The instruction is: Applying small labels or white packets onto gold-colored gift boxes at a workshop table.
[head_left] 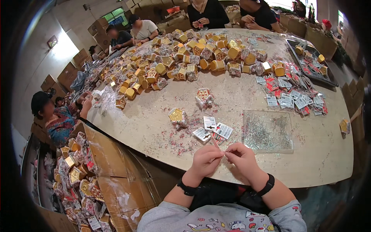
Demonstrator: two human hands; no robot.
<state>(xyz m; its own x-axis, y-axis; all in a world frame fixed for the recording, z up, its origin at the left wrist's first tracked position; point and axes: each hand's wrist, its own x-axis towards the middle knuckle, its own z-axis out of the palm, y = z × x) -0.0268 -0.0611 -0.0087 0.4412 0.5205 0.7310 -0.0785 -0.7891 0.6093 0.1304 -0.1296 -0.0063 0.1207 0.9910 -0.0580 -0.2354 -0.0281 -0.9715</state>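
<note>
Above the table's near edge, my left hand and my right hand meet fingertip to fingertip. Both are closed in a pinch; whatever lies between them is too small to make out. Just beyond the fingers lie several small printed cards, white and red with a dark hanger slot. Two house-shaped ornaments stand farther off: a glittery one with a gold underside and another with a patterned gold face. Right of the cards, a shallow clear tray holds a tangle of fine silvery wire pieces.
A large heap of gold, glittery ornaments spreads over the far table. Piled cards lie at right, near a black tray of ornaments. A cardboard box full of carded ornaments stands at left. Several people sit around the table. Glitter litters the tabletop.
</note>
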